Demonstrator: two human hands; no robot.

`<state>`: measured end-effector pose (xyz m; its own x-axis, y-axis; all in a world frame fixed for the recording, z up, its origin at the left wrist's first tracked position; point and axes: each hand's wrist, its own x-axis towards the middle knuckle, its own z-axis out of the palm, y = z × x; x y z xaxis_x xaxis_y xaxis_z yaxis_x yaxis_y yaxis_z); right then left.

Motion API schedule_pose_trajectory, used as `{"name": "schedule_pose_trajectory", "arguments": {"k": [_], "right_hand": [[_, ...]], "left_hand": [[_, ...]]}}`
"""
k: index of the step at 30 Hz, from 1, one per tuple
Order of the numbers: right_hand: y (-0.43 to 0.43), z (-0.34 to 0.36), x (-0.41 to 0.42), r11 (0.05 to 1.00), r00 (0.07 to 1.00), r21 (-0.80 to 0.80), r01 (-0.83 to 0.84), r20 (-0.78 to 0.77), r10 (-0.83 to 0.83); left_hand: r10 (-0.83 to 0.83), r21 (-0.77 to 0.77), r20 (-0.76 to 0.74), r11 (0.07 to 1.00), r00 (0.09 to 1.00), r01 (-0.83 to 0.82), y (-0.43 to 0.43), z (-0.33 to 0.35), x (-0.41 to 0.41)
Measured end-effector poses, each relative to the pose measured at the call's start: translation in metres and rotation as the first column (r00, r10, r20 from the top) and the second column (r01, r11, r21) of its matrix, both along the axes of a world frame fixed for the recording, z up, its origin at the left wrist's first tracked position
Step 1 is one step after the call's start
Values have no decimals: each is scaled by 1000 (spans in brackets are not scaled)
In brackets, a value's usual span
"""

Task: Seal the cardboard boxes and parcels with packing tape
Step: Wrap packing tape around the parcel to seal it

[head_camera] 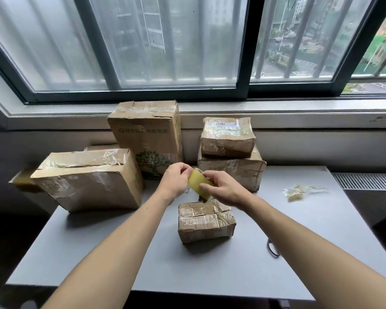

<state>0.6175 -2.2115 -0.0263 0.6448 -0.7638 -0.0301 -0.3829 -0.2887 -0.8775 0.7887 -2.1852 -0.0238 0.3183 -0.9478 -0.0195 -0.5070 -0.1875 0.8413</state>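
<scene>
tape roll [198,180], boxes [89,179] on grey table [210,275], barred window [176,41] behind

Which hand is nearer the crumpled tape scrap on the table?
Right. The right hand is left of the scrap; the left hand lies farther left, beyond the tape roll.

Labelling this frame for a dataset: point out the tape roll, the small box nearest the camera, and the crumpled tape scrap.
tape roll [197,178], head view, its yellowish outer face.
small box [204,211], head view, middle of its taped top.
crumpled tape scrap [295,192], head view, its yellowish clump.
</scene>
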Motion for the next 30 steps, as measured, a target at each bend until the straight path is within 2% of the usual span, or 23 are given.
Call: {"name": "schedule_pose_trajectory", "arguments": {"k": [3, 6, 10, 12, 14, 17, 18, 20, 21, 23, 25, 30], "right_hand": [[-5, 2, 0, 998, 995, -59, 10, -94, -15], [-14, -2, -4, 997, 983, -11, 78, -163, -79], [-25, -11, -8, 981, 904, -85, 173, -382, -193], [-28, -12, -8, 978, 888, -103, 182, -409, -209], [-29, -9, -4, 964, 866, -196, 177, -435, -248], [-27, -12, 3, 960, 842, -241, 146, -479, -248], [-28, -16, 4, 965, 840, -223, 138, -489, -233], [-27, -24, 4, 975, 841, -187, 120, -503, -200], [-27, -27, 4, 978, 844, -173, 113, -503, -186], [-23, -33, 8, 986, 853, -141, 83, -501, -144], [-20, -35, 16, 992, 858, -120, 42, -505, -97], [-14, -38, 25, 996, 886, -88, -16, -464, -26]], "left_hand": [[15, 4, -35, 1000, 999, -15, -3, -1, 1], [0, 8, -54, 1000, 999, 0, -6, 2, 3], [-40, 13, -76, 999, 996, 41, -8, 8, 0], [-26, 9, -101, 1000, 995, 27, -8, 6, 1], [9, 23, -132, 1000, 991, -6, -9, 0, 7], [29, 106, -150, 994, 988, -13, -7, -13, 14], [62, 140, -213, 990, 975, -32, -4, -16, 16], [178, 240, -414, 967, 893, -82, 4, -22, 19], [211, 275, -461, 957, 862, -88, 8, -28, 22], [197, 293, -420, 953, 886, -73, 16, -41, 24], [220, 278, -343, 952, 913, -125, 22, -54, 26], [423, 275, -306, 897, 853, -346, 31, -89, 45]]}}
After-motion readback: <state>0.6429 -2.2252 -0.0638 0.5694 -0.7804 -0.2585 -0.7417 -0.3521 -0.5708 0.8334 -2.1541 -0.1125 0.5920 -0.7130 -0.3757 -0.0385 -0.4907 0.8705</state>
